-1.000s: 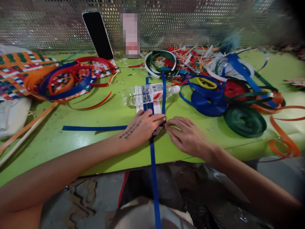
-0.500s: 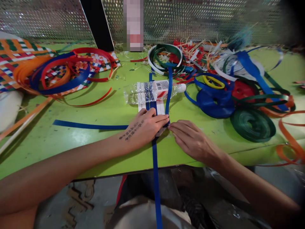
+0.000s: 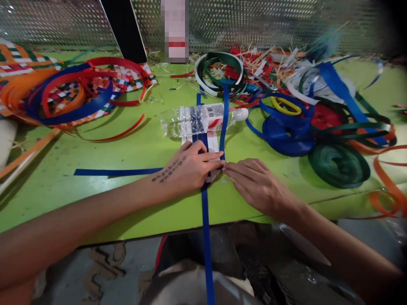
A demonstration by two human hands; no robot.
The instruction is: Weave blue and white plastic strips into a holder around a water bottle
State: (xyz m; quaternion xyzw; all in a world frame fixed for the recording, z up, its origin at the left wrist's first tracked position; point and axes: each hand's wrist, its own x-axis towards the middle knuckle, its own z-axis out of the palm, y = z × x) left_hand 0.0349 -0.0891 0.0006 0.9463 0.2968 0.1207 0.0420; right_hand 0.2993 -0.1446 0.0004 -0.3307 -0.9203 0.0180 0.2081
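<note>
My left hand [image 3: 189,169] bears down on flat white strips [image 3: 213,142] and blue strips, its fingers pressed together at their right edge. Against those fingertips, my right hand [image 3: 257,184] pinches the lower end of an upright blue strip [image 3: 224,127]. Another blue strip [image 3: 117,172] sticks out leftward from beneath my left hand. A long blue strip [image 3: 206,241] hangs over the table's front edge toward my lap. Just beyond my hands, a clear plastic bottle [image 3: 171,123] with a white cap lies sideways across the strips. My fingers hide the crossing point.
The green table [image 3: 127,148] ends in front of my lap. Coiled orange, red and blue strips [image 3: 104,99] lie at left over woven pieces. At right are a blue roll [image 3: 288,135], a green roll [image 3: 340,165] and loose orange strips [image 3: 388,182]. Perforated metal [image 3: 270,25] stands behind.
The view has shifted slightly. Both hands stay together at the same spot on the strips, with hardly any finger movement.
</note>
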